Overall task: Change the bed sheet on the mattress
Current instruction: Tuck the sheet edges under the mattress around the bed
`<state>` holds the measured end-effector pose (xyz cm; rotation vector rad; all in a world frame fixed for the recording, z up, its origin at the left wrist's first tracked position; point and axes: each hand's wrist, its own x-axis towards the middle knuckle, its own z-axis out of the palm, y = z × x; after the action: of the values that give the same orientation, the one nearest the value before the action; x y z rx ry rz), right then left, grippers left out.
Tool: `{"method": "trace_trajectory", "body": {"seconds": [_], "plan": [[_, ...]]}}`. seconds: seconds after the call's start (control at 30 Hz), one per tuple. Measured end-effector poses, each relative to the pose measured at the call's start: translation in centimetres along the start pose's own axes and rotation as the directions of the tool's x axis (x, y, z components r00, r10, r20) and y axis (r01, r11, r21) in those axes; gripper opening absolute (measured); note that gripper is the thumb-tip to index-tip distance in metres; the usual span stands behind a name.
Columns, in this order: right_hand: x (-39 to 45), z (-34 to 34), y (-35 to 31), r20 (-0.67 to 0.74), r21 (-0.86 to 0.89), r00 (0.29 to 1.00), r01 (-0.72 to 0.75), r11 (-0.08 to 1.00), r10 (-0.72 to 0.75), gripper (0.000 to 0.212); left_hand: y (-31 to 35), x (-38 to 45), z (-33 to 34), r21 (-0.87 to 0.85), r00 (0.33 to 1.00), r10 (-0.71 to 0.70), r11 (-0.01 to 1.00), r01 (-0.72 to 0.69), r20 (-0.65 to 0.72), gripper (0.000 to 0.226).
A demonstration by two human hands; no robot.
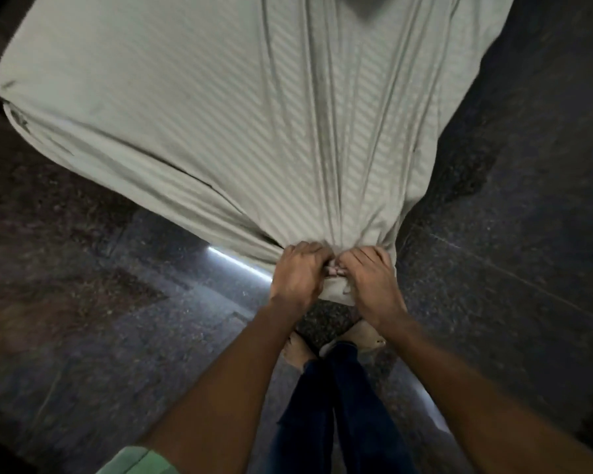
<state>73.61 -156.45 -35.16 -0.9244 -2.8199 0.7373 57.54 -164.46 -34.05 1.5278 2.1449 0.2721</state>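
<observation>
A pale grey-green striped bed sheet [220, 107] covers the mattress [24, 124], which fills the upper part of the head view. The sheet is gathered into a bunch at the mattress's near corner, with long folds running up from it. My left hand [297, 273] and my right hand [374, 278] grip that bunch side by side, fingers curled into the cloth, knuckles almost touching. A short end of sheet hangs below my hands.
Dark speckled stone floor [117, 302] lies all round the mattress. My feet and dark trouser legs [326, 388] stand just below the hands. A bright light reflection [237, 263] streaks the floor left of the hands. A green cloth corner [141, 461] shows at the bottom edge.
</observation>
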Motion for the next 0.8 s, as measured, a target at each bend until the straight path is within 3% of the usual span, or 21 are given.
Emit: {"method": "trace_trajectory", "body": {"seconds": [0.07, 0.2, 0.3, 0.37, 0.43, 0.53, 0.6, 0.8], "plan": [[-1.0, -0.5, 1.3, 0.005, -0.003, 0.999, 0.049, 0.999, -0.049, 0.009, 1.2, -0.5, 0.8, -0.045, 1.000, -0.003, 0.999, 0.004, 0.027, 0.020], [-0.3, -1.5, 2.3, 0.129, -0.015, 0.989, 0.070, 0.997, -0.067, 0.023, 2.1, 0.2, 0.7, -0.059, 0.998, -0.019, 0.998, 0.023, 0.064, 0.010], [-0.9, -1.6, 1.7, 0.076, -0.001, 0.993, -0.091, 0.996, 0.091, 0.019, 1.8, -0.3, 0.1, -0.043, 1.000, 0.005, 0.999, -0.004, 0.016, 0.018], [-2.5, -1.2, 1.1, 0.052, 0.032, 0.962, -0.269, 0.963, 0.267, 0.042, 1.3, -1.7, -0.2, -0.008, 0.998, 0.041, 0.999, -0.041, -0.042, 0.036], [-4.0, -0.4, 0.6, 0.060, 0.091, 0.942, -0.336, 0.938, 0.331, 0.058, 0.5, -3.1, -0.3, 0.054, 0.994, 0.100, 0.994, -0.097, -0.054, 0.055], [-4.8, 0.9, 0.2, 0.097, 0.092, 0.963, -0.259, 0.962, 0.250, 0.060, -0.2, -4.7, -0.1, 0.097, 0.991, 0.117, 0.989, -0.111, -0.064, 0.067], [-4.6, 1.8, 0.3, 0.092, 0.011, 0.980, -0.176, 0.984, 0.174, 0.049, -0.2, -5.6, 0.5, 0.111, 0.992, 0.075, 0.992, -0.063, -0.102, 0.066], [-3.9, 1.0, 2.2, -0.080, -0.160, 0.994, -0.086, 0.983, 0.074, 0.031, 1.0, -8.4, 3.3, 0.073, 0.977, -0.118, 0.988, 0.133, -0.177, 0.053]]}}
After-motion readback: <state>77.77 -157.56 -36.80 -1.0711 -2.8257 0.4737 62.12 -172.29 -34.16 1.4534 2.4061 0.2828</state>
